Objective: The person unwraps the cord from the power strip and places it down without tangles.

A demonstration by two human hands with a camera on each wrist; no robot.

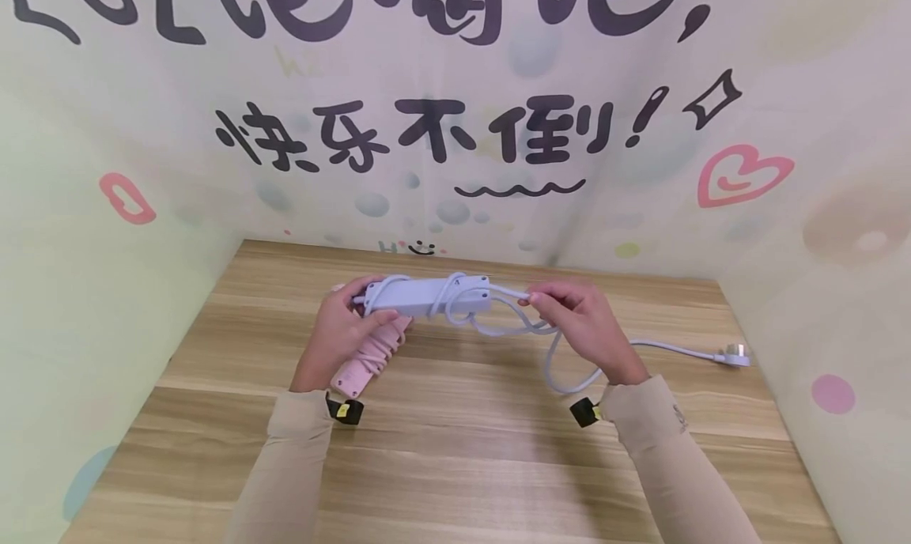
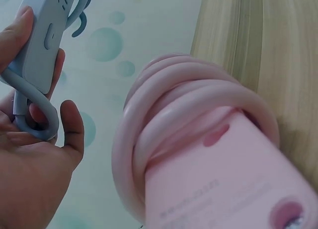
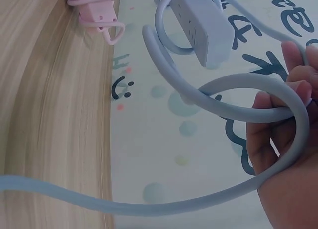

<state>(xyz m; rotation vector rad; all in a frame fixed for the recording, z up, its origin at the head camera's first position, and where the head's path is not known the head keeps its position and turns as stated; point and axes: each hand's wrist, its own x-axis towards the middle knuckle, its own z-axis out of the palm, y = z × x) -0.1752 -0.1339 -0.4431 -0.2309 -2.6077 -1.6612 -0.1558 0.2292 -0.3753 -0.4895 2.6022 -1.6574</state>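
Note:
A pale blue power strip (image 1: 409, 295) is held up over the table, loops of its own cord around its body. My left hand (image 1: 340, 330) grips its left end, thumb in front and fingers behind; in the left wrist view a cord loop passes across that end of the blue strip (image 2: 43, 45). My right hand (image 1: 580, 319) pinches the blue cord (image 1: 514, 292) to the right of the strip. Slack cord curls below this hand in the right wrist view. Beneath the left hand lies a pink power strip (image 1: 352, 378), its own cord wound around it.
The blue cord's plug (image 1: 733, 356) lies near the right edge of the wooden table (image 1: 455, 465). A printed wall covering (image 1: 427, 212) stands behind the table and along both sides. Each wrist wears a small black camera, such as the right wrist camera (image 1: 585, 412).

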